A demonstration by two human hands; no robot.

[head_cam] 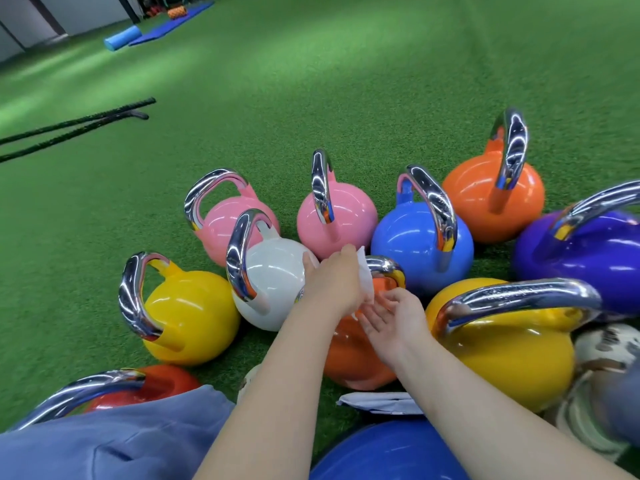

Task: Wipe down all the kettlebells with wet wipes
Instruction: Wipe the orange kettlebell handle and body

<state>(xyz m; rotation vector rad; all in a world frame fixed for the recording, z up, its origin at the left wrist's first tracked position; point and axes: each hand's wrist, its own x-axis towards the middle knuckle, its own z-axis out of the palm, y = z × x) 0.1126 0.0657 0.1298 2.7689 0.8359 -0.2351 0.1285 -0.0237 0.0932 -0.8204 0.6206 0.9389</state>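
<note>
The left hand [334, 280] is pinching a white wet wipe [365, 278] against the chrome handle of the near orange kettlebell [349, 358], apparently to rub it clean. The right hand [394, 315] is hovering just beside that handle, fingers relaxed apart, holding nothing. The white kettlebell [273, 275] is sitting immediately left of it on the turf [311, 81].

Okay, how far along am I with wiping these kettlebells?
Nothing shows which bells are already wiped. In hand: your left hand holds a wet wipe at the handle of the near orange kettlebell; your right hand is open beside it. The others around it may remain.
</note>
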